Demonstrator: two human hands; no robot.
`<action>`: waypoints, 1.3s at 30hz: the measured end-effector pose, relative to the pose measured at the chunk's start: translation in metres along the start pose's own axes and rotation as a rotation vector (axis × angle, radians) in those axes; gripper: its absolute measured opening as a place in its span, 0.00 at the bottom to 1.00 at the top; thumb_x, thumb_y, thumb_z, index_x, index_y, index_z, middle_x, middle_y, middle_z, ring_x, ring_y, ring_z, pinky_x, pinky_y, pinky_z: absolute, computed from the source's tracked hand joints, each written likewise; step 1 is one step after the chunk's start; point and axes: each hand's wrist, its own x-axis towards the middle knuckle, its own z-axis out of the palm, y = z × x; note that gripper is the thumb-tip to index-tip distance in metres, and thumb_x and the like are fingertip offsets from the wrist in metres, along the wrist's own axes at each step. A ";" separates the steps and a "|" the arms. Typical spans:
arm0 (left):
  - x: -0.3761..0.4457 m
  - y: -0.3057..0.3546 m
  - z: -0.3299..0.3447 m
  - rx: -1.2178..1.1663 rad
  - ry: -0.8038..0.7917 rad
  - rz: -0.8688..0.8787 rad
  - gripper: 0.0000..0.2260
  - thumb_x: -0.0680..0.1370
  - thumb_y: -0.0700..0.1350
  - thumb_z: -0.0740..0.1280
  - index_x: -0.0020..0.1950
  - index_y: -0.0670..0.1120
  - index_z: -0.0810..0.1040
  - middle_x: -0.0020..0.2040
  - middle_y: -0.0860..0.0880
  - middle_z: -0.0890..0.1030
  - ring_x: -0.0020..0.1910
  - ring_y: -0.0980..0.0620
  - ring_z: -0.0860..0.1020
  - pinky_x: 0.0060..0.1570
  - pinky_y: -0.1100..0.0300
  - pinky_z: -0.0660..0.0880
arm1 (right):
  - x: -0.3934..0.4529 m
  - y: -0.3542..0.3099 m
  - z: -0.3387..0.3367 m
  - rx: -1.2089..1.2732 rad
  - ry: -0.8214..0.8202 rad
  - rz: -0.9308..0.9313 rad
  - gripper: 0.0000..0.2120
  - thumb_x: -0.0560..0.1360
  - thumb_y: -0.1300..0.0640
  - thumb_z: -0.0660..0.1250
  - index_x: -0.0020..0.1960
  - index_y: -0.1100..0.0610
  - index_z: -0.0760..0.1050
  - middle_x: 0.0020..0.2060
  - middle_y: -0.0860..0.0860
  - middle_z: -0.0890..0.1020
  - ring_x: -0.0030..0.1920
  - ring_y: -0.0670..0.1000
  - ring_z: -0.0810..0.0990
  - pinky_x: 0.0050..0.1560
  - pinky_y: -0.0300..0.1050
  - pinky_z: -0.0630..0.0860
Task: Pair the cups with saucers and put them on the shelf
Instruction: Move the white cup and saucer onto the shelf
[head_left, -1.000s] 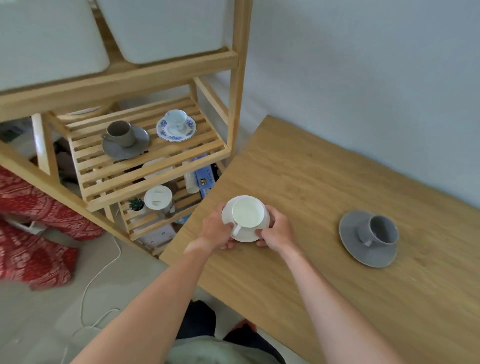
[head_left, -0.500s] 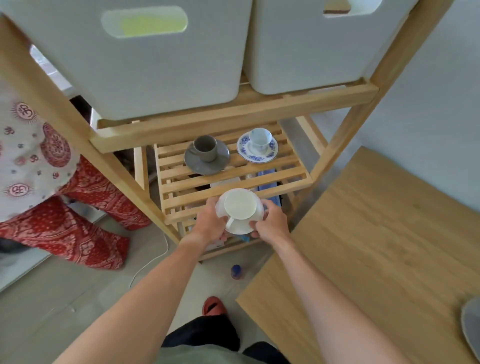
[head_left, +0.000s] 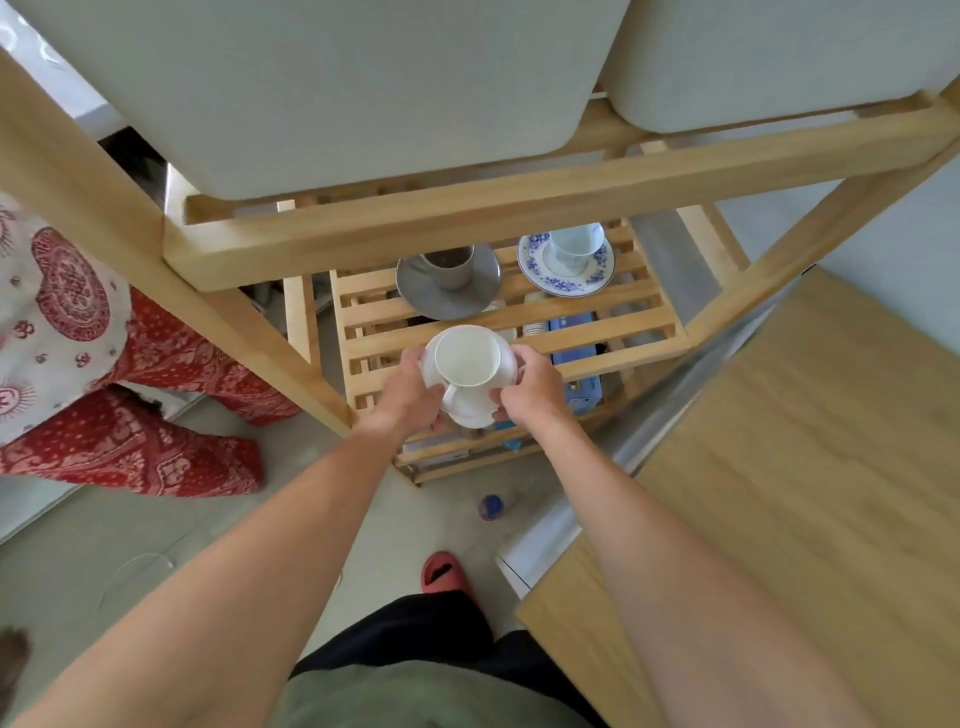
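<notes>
A lived-in home is suggested. A slatted wooden shelf unit (head_left: 519, 332) is loaded with 2 pale storage bins (head_left: 363, 88) above and boxed household goods lower down. Red patterned fabric (head_left: 130, 415) is seen at the left, a red slipper (head_left: 441, 571) on the tiled floor (head_left: 156, 530), and a wooden table (head_left: 805, 467) at the right.

white cup (head_left: 467, 357) – grey saucer (head_left: 448, 296) – blue-flowered saucer (head_left: 566, 273) – red-patterned cloth (head_left: 130, 415)
</notes>
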 end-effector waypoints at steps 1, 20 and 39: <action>0.003 -0.001 0.000 0.005 -0.001 0.003 0.19 0.78 0.42 0.64 0.69 0.51 0.69 0.50 0.37 0.80 0.31 0.46 0.78 0.23 0.62 0.74 | 0.001 0.000 0.000 -0.001 0.002 -0.003 0.25 0.72 0.72 0.71 0.65 0.55 0.75 0.59 0.54 0.78 0.58 0.58 0.77 0.25 0.36 0.78; 0.028 0.017 -0.014 0.026 0.063 0.011 0.22 0.80 0.41 0.59 0.73 0.55 0.68 0.55 0.38 0.82 0.36 0.43 0.85 0.24 0.60 0.79 | 0.030 -0.019 0.005 -0.130 0.012 -0.092 0.25 0.71 0.73 0.69 0.64 0.55 0.78 0.51 0.51 0.80 0.53 0.55 0.78 0.35 0.48 0.84; -0.010 0.018 -0.014 0.068 0.119 -0.088 0.11 0.84 0.41 0.59 0.65 0.48 0.63 0.60 0.36 0.77 0.54 0.38 0.82 0.42 0.46 0.85 | 0.023 -0.010 0.013 -0.234 0.103 -0.131 0.20 0.73 0.64 0.73 0.64 0.59 0.74 0.59 0.55 0.79 0.55 0.52 0.77 0.45 0.36 0.72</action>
